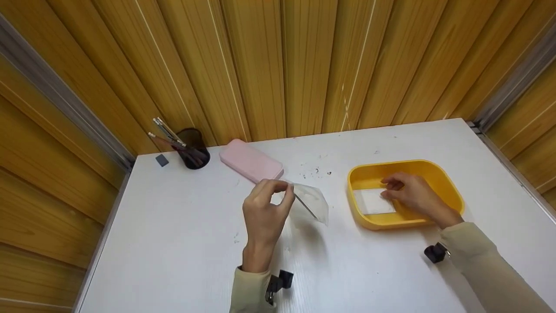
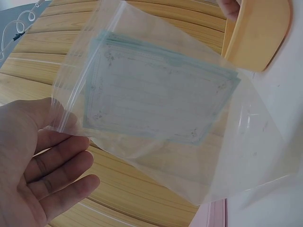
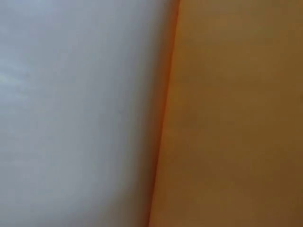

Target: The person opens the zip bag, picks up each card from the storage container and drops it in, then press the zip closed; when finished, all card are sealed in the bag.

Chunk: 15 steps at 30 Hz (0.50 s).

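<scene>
Between thumb and index finger, my left hand (image 1: 265,213) pinches the zip edge of a clear zip-lock bag (image 1: 319,202), held above the table. Inside the bag, in the left wrist view, are pale cards (image 2: 156,90) with blue-green borders and corner ornaments; the other left fingers are spread below. My right hand (image 1: 412,193) reaches into a yellow plastic bin (image 1: 369,224), its fingers loosely bent with a gap between thumb and fingertips. Beside those fingertips a white card or paper stack (image 1: 369,202) lies on the bin's floor. Only the bin's side (image 3: 232,113) and blurred table fill the right wrist view.
Behind the left hand lies a pink case (image 1: 252,161). A dark pen cup (image 1: 193,150) holding several pencils stands at the back left, next to a small dark block (image 1: 162,160). Wood-patterned panels (image 1: 260,65) border the white table (image 1: 182,243).
</scene>
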{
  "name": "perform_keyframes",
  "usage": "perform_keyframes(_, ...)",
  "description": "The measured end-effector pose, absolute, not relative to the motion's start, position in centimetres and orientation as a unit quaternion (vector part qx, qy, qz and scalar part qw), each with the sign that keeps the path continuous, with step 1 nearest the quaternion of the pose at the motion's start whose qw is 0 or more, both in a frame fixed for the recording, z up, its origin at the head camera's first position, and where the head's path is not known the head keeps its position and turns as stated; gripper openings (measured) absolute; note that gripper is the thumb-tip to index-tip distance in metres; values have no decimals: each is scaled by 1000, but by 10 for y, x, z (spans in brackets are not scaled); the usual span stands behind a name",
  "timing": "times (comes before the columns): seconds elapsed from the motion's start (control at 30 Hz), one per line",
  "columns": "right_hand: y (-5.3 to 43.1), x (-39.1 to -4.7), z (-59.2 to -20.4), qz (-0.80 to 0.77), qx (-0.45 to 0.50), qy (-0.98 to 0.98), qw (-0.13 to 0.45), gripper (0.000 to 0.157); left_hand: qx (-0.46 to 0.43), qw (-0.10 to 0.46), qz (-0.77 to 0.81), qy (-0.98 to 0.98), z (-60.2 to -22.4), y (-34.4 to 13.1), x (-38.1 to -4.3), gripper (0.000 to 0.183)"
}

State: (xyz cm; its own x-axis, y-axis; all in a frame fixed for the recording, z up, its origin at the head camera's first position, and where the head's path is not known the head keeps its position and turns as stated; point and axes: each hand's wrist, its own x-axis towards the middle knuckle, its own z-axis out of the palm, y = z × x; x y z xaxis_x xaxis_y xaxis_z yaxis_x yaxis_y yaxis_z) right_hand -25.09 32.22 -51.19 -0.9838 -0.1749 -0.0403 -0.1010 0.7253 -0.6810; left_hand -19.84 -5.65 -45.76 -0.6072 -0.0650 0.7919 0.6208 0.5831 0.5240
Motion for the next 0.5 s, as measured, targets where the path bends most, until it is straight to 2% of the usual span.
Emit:
perform_keyframes(0.2,325,-252,-514,-343,-76,934,69,42,-176,409,-419,-792,-458,-57,-199,13)
perform_keyframes(0.5,326,-254,-514,-328,-75,938,84,38,-174,409,-418,-792,-459,-57,-199,13)
